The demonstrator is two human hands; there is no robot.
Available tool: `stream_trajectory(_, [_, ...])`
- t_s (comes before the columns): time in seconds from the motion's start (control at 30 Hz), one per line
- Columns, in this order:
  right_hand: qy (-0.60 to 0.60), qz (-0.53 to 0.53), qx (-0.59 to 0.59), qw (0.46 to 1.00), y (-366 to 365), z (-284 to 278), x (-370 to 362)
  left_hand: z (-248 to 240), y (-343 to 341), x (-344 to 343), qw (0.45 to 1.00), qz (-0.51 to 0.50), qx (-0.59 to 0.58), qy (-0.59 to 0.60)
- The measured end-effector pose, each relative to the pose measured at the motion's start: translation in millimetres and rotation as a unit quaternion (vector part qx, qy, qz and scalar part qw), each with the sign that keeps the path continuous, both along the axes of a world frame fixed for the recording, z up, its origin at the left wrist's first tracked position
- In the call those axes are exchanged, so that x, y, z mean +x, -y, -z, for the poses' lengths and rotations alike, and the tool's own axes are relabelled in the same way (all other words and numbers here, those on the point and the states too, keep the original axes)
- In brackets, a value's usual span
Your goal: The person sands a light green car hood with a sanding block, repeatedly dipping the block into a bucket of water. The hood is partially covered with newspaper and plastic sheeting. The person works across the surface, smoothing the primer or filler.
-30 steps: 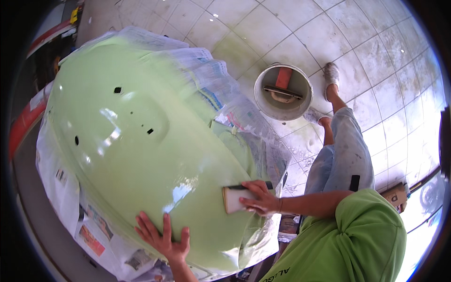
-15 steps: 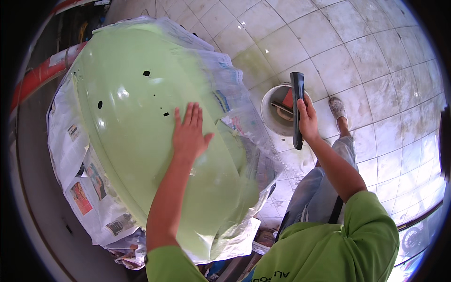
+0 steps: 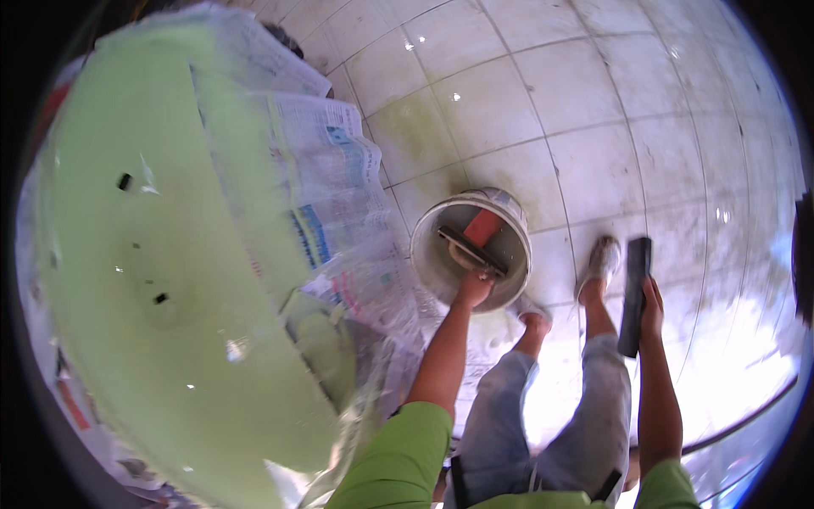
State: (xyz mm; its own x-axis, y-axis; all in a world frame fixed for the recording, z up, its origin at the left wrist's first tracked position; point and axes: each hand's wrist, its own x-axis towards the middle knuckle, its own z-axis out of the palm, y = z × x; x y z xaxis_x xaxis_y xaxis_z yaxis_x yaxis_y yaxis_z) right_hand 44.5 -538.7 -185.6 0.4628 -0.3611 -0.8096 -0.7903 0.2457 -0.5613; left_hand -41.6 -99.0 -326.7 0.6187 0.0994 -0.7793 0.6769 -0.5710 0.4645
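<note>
No words or numbers can be read. The newspaper sheets carry rows of small print, a strip of bold blue lettering and some pink lettering, all too small or blurred to make out.

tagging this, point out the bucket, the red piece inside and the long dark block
Bucket [image 3: 429, 261], head view: left inner wall.
Red piece [image 3: 483, 226], head view: visible face.
Long dark block [image 3: 633, 297], head view: near its middle.
</note>
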Motion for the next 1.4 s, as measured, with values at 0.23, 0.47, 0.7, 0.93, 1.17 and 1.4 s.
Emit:
stream_trajectory(0.23, [-0.062,-0.130,-0.027,0.989,53.1,71.0,15.2,155.1,-56.7,-80.0,0.984,0.059,0.167,0.010])
stream_trajectory(0.47, [-0.131,-0.121,0.151,0.972,84.5,23.3,84.0,-74.6,-55.4,22.1,0.520,-0.430,-0.738,-0.008])
stream_trajectory(0.7, [-0.109,-0.173,0.307,0.930,-27.1,-100.7,157.2,-669.8,-118.6,70.9,0.831,-0.169,0.362,0.386])
stream_trajectory(0.93, [0.036,-0.348,0.311,0.884,-145.3,-257.6,328.1,-759.1,-193.6,131.9,0.711,0.278,0.632,0.135])
stream_trajectory(1.17, [0.179,-0.486,0.297,0.802,-318.4,-451.0,444.8,-703.9,-259.3,320.6,0.652,0.235,0.719,0.056])
stream_trajectory(1.4, [0.142,-0.510,0.471,0.706,-290.6,-497.4,555.7,-668.8,-252.7,366.6,0.577,0.217,0.787,0.024])
